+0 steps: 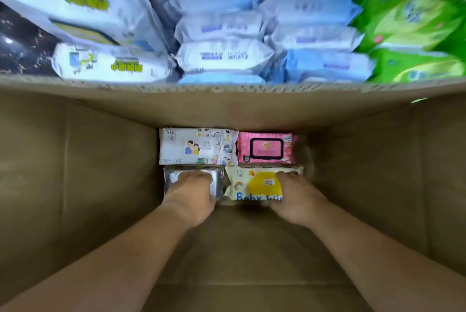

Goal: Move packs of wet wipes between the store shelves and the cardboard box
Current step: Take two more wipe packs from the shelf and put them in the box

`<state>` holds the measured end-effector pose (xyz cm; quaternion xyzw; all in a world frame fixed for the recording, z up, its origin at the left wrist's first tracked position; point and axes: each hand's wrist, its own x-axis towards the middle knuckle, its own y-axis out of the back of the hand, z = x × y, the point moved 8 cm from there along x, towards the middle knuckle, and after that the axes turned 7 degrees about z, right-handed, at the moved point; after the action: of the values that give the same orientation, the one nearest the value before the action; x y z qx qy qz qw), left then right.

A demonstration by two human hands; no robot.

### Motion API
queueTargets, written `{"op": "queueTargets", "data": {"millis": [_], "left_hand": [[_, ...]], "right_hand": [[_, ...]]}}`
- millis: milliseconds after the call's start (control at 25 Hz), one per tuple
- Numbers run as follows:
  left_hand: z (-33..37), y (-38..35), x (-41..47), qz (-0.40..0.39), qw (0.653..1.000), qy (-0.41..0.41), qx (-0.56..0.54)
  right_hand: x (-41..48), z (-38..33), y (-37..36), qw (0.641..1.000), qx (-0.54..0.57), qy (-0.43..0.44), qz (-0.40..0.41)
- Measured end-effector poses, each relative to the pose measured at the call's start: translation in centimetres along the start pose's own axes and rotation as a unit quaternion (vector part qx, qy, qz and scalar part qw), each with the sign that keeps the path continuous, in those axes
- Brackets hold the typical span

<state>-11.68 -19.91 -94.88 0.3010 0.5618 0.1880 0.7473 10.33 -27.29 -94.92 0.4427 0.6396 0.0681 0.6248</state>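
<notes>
I look down into a deep cardboard box [88, 173]. On its bottom lie a white pack with cartoon figures [196, 146], a pink pack [266, 148], a silver pack [171, 180] and a cream and yellow "Baby Wipes" pack [252, 185]. My left hand [190, 195] lies over the silver pack with fingers curled round its far edge. My right hand [295, 195] grips the right end of the cream and yellow pack. Both forearms reach down from the near edge.
Beyond the box's far wall stand store shelves stacked with white and blue wipe packs [222, 57], a white and lime pack [108, 64] on the left and green packs [413, 21] on the right. The near half of the box floor [239, 248] is bare cardboard.
</notes>
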Motion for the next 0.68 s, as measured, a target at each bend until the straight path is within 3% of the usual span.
{"op": "queueTargets", "data": {"millis": [80, 160, 320, 400, 520, 680], "left_hand": [[0.3, 1.8, -3.5, -0.022, 0.978, 0.083, -0.189], [1.5, 4.6, -6.9, -0.021, 0.932, 0.133, -0.336], [4.0, 12.6, -14.2, 0.030, 0.829, 0.207, -0.519], [5.2, 16.6, -18.1, 0.047, 0.795, 0.209, -0.567], [7.2, 23.2, -23.9, 0.053, 0.795, 0.175, -0.578], [9.1, 33.0, -31.6, 0.092, 0.806, 0.107, -0.574]], "right_hand": [[-3.6, -0.8, 2.5, 0.995, 0.092, -0.038, 0.002], [-7.2, -1.8, 5.3, 0.979, 0.192, -0.069, 0.009], [-14.2, -3.9, 11.4, 0.900, 0.415, -0.122, 0.050], [-18.4, -5.5, 14.9, 0.861, 0.488, -0.123, 0.066], [-25.6, -8.2, 21.2, 0.831, 0.539, -0.102, 0.086], [-35.0, -11.0, 29.7, 0.822, 0.551, -0.072, 0.126]]}}
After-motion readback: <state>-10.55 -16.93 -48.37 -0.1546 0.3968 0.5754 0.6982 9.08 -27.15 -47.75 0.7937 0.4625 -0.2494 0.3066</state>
